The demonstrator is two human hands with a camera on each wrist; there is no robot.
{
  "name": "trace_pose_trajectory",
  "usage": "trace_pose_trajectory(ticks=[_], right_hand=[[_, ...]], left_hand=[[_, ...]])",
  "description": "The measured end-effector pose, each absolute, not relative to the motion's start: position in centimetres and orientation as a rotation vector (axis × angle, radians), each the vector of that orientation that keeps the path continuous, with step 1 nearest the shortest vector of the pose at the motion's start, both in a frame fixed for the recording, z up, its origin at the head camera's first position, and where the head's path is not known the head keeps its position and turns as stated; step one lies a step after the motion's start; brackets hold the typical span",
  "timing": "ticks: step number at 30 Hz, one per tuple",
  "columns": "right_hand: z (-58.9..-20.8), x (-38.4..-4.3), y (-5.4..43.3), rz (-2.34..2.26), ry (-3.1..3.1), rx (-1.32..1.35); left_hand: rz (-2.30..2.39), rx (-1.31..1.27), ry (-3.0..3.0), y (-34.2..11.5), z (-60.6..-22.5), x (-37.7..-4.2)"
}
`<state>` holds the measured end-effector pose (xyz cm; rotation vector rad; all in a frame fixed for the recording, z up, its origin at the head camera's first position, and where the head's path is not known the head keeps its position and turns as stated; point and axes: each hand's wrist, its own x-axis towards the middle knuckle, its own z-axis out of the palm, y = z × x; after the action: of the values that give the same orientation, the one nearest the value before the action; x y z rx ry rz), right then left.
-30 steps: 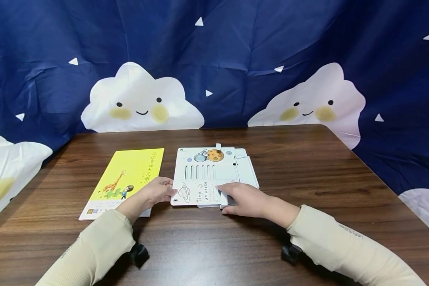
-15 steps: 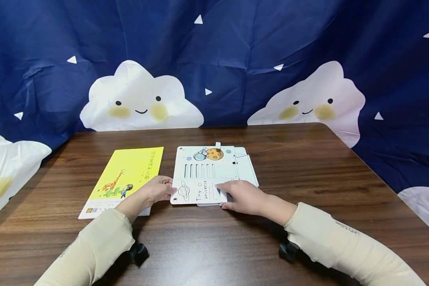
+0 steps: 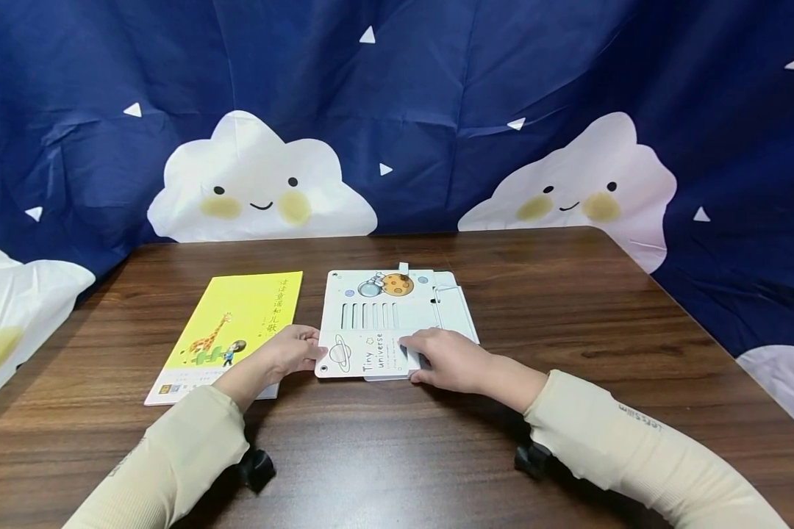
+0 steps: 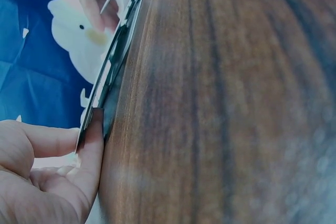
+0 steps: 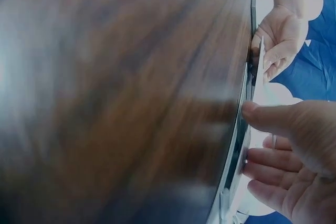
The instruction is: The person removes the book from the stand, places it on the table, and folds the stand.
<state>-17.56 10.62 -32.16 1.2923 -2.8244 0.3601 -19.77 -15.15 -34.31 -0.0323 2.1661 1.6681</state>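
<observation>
A white folded book stand [image 3: 415, 317], printed with an astronaut, planets and "Tiny universe", lies on the table in the middle of the head view. Its near left corner is pinched by my left hand [image 3: 292, 351], thumb above the plate and a finger beneath, as the left wrist view shows. My right hand [image 3: 451, 360] grips the right end of the stand's printed front flap. In the right wrist view the thumb [image 5: 270, 118] sits at the flap's near edge, with the other fingers [image 5: 273, 163] over the plate. The stand's underside is mostly hidden.
A yellow book [image 3: 241, 312] with a giraffe on its cover lies left of the stand, partly behind the left forearm. The brown wooden table [image 3: 569, 308] extends around both. Behind it hangs a blue cloth [image 3: 423, 88] with smiling clouds.
My right thumb has drawn in a little toward the flap, and the right hand and forearm have shifted slightly. The left hand keeps its pinch, and the stand stays in place.
</observation>
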Motion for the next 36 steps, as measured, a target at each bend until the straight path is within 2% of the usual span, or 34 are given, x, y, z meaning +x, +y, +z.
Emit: trace_pose_trajectory(ticks=[7, 13, 18, 24, 31, 36], right_hand=[[-31.6, -18.2, 10.8, 0.398, -2.888, 1.289], [-30.1, -20.3, 10.6, 0.568, -2.937, 1.323], [-29.1, -23.5, 10.3, 0.582, -3.004, 1.128], [-29.6, -26.9, 9.8, 0.641, -3.088, 0.838], [-30.6, -29.2, 9.0, 0.742, -3.178, 0.589], [-31.2, -30.2, 8.7, 0.837, -3.223, 0.533]], left_hand=[[1.687, -0.011, 2.153, -15.1, -34.5, -19.7], [1.699, 0.016, 2.166, -15.3, -34.5, -19.8], [1.707, 0.011, 2.159, -15.3, -34.5, -19.8], [1.72, -0.013, 2.154, -15.2, -34.5, -19.6], [1.703, -0.044, 2.194, -15.0, -34.4, -19.5], [1.715, -0.028, 2.202, -15.0, -34.6, -19.4]])
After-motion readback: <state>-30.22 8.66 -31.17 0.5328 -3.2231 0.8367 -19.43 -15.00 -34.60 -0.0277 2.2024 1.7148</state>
